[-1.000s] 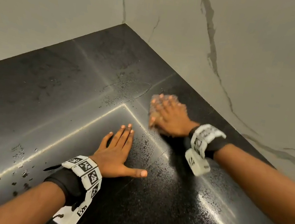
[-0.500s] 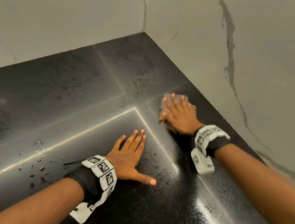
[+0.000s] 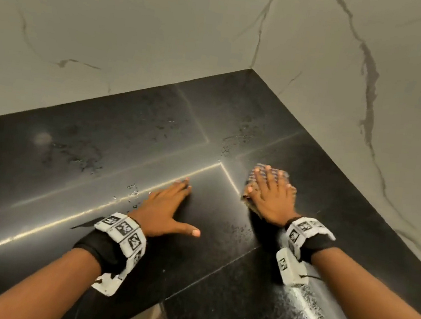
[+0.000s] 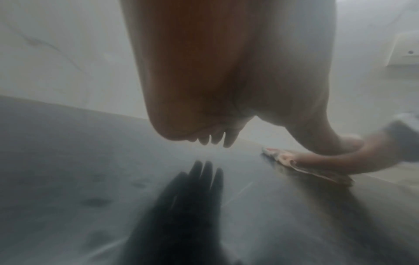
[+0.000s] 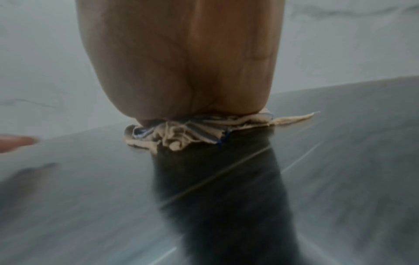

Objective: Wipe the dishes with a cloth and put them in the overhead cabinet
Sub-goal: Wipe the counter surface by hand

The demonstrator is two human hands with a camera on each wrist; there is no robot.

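Observation:
A beige cloth with blue stripes (image 3: 250,199) (image 5: 181,136) lies bunched on the black stone counter (image 3: 100,147) near the corner. My right hand (image 3: 271,192) lies flat on top of it, fingers straight and spread, pressing it down. My left hand (image 3: 170,204) rests palm-down on the bare counter to the left of the cloth, fingers straight, thumb stretched out to the right. In the left wrist view my right hand (image 4: 317,159) shows on the cloth (image 4: 294,165) at the right. No dishes are in view.
Grey-veined white marble walls (image 3: 344,82) meet in a corner behind the counter. Water drops and smears (image 3: 132,195) mark the dark surface. A bright light streak runs across it. The counter's front edge (image 3: 203,284) steps back between my arms.
My right hand has slid the cloth a short way along the counter. The left hand stays flat in place. The camera has tilted up, so more wall shows.

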